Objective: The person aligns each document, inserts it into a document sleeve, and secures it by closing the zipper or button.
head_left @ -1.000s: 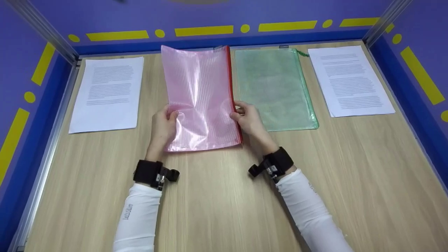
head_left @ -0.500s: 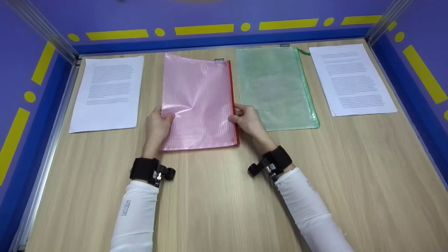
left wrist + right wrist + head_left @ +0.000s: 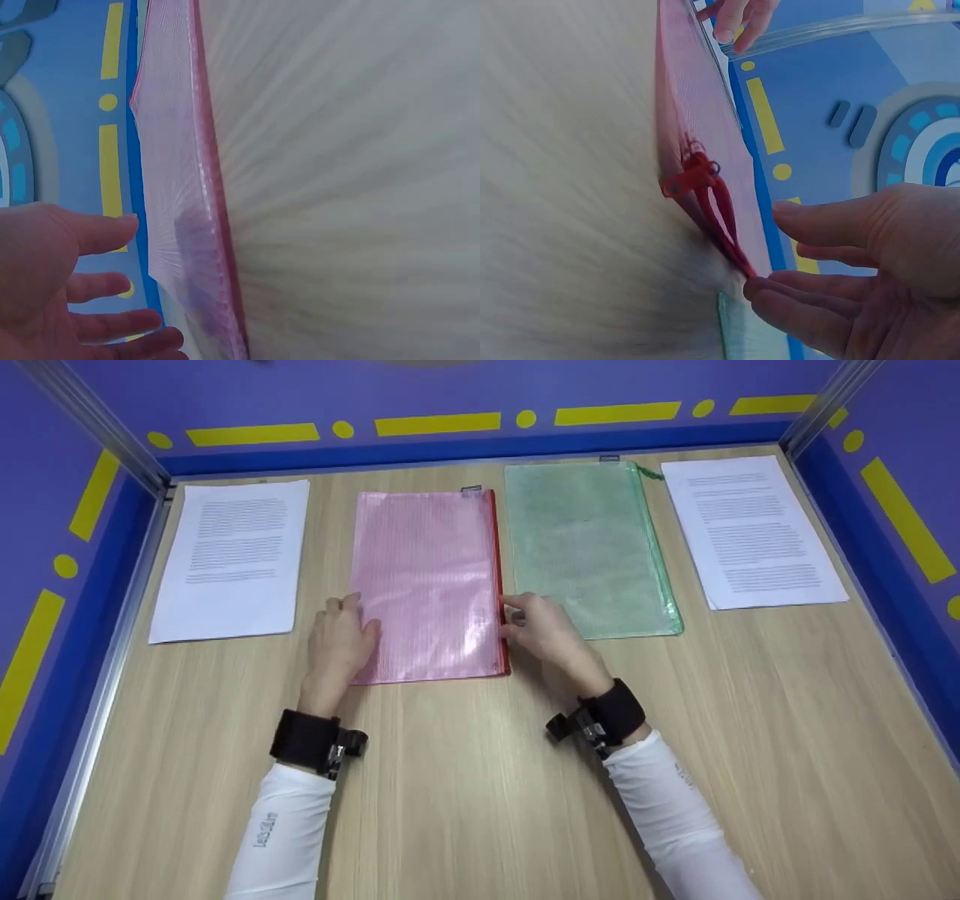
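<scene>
A pink zipper file pouch [image 3: 427, 577] lies flat on the wooden table, with its red zipper edge [image 3: 496, 562] on the right. By its lower left edge, my left hand [image 3: 339, 637] has spread, relaxed fingers, and in the left wrist view they hold nothing. My right hand [image 3: 546, 630] is at the zipper side, fingertips right at the red edge. In the right wrist view, a red zipper pull [image 3: 694, 176] and strap loop show at the pouch's near corner. The fingers of the right hand [image 3: 840, 262] are loosely extended there, one fingertip overlapping the loop's end.
Just right of the pink pouch lies a green zipper pouch [image 3: 585, 547], close behind my right hand. Stacks of printed paper flank them, one at the left [image 3: 232, 607] and another at the right [image 3: 750, 532]. Blue-purple walls [image 3: 450, 390] enclose the table's back and sides.
The pink pouch, earlier gripped at both sides with its far end raised, has come down flat on the table. Both hands have loosened their hold, the left shifting slightly toward the person.
</scene>
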A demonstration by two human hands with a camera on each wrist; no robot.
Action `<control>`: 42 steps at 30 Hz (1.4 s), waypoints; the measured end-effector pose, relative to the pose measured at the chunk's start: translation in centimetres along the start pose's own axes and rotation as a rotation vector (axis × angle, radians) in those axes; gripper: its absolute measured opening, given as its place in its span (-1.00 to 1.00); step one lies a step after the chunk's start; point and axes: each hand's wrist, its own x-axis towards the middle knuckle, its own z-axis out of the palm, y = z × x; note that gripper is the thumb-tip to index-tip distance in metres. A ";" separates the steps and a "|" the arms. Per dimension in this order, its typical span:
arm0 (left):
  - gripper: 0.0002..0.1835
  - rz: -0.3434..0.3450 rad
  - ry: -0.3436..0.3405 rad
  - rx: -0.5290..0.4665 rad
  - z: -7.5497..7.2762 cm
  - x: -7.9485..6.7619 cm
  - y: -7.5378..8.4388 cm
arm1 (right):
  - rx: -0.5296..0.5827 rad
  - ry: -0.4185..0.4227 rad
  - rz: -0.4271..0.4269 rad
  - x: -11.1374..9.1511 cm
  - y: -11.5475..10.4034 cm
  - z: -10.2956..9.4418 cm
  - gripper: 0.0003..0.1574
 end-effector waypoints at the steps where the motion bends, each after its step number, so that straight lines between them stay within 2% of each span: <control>1: -0.39 0.037 -0.014 0.019 0.0 -0.4 0.3 | -0.047 -0.011 -0.033 -0.2 -0.2 0.1 -0.37; 4: -0.42 0.156 -0.063 0.067 0.3 -1.6 1.2 | -0.194 -0.046 -0.141 -0.9 -0.8 0.5 -0.47; 7: -0.42 0.245 -0.111 0.113 0.8 -2.6 1.9 | -0.309 -0.092 -0.222 -1.3 -1.2 0.9 -0.59; 12: -0.40 0.294 -0.183 0.194 1.9 -3.5 2.0 | -0.404 -0.133 -0.279 -1.6 -1.4 1.4 -0.78; 17: -0.40 0.298 -0.159 0.198 2.5 -3.0 1.6 | -0.407 -0.125 -0.276 -1.2 -1.1 1.7 -0.78; 23: -0.39 0.294 -0.153 0.196 2.4 -1.9 1.1 | -0.403 -0.129 -0.264 -0.7 -0.7 1.9 -0.74; 27: -0.38 0.278 -0.175 0.178 2.0 -1.1 0.9 | -0.387 -0.156 -0.248 -0.5 -0.5 2.2 -0.53; 31: -0.36 0.255 -0.198 0.103 1.4 -0.6 0.4 | -0.387 -0.177 -0.246 -0.3 -0.4 2.4 -0.39; 36: -0.42 0.198 -0.144 0.030 0.3 -0.1 -1.4 | -0.383 -0.162 -0.282 -0.3 -0.2 2.4 -0.55; 39: -0.45 0.171 -0.091 0.053 -0.6 0.2 -3.2 | -0.372 -0.158 -0.295 -0.2 0.0 2.2 -0.68; 42: -0.44 0.134 -0.064 0.097 -1.8 0.2 -4.9 | -0.346 -0.162 -0.284 -0.2 0.3 2.1 -0.66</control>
